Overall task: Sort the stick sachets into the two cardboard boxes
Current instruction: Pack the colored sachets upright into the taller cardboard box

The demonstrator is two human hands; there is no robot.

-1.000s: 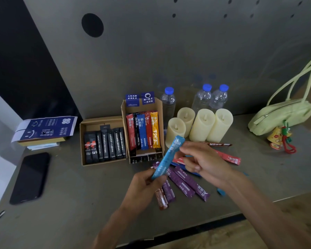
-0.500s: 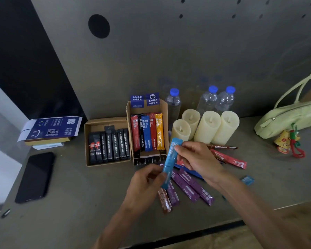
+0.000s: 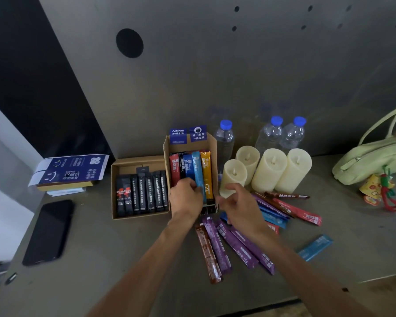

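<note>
Two open cardboard boxes stand side by side at the back. The left box (image 3: 135, 161) holds several black sachets (image 3: 146, 193). In the taller right box (image 3: 167, 147) stand coloured sachets: red, black, blue, light blue and orange. My left hand (image 3: 185, 199) pinches the lower part of the light blue sachet (image 3: 197, 170), which stands inside that box. My right hand (image 3: 237, 203) hovers just right of the box with loosely curled fingers and holds nothing. Loose on the table lie purple sachets (image 3: 240, 247), a brown sachet (image 3: 208, 257), red sachets (image 3: 301, 213) and a light blue one (image 3: 314, 247).
Several cream candles (image 3: 270, 170) and three water bottles (image 3: 269, 133) stand right of the boxes. A green bag (image 3: 370, 159) with a charm (image 3: 380, 191) lies at the far right. A black phone (image 3: 48, 232) and a blue-printed paper stack (image 3: 71, 170) are at the left.
The light blue sachet, earlier held up between both hands, now stands in the right box. My right hand has let go of it and moved beside the box.
</note>
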